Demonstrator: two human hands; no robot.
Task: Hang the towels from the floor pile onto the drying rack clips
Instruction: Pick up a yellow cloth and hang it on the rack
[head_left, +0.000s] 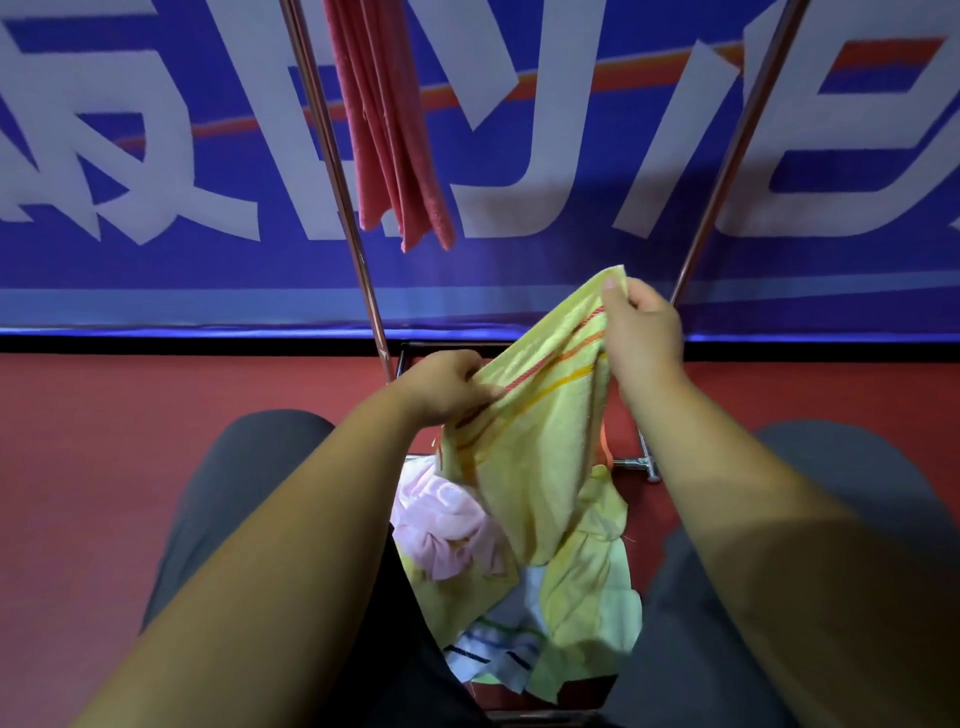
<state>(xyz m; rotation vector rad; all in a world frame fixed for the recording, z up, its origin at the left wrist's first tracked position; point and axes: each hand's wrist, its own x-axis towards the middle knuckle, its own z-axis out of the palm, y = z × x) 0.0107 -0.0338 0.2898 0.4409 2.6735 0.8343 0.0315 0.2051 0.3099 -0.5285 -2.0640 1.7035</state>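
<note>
Gripping the yellow towel (540, 467) at its striped top edge, both hands are closed on cloth. The left hand (447, 387) bunches the edge in curled fingers. The right hand (641, 332) pinches the far corner between thumb and fingers, higher up. The towel hangs between them, near the person's knees, and its lower end drapes onto the floor pile (587, 603).

Risks from here:
- The tail touches the pile. Lifting fast could drag the pink towel (447, 530) or the striped towel (493, 652) along, or scatter them on the red floor (104, 441).
- The right grip is a small pinch on a corner. The weight of the hanging cloth could pull the corner free on the way up.
- The left side is scrunched, not flat. Clipped like that, the towel would hang crooked or bunch in the clip.
- The drying rack (337, 182) stands just beyond the hands, its right pole (727, 171) behind the right hand. The cloth could snag on a pole or on the rack foot (641, 462) during the raise.
- A coral towel (387, 130) already hangs far and left. Hanging the yellow one too close would overlap the two.
- No clips are in view, so I cannot tell which are free. They are probably above the frame, which would mean a reach overhead.
</note>
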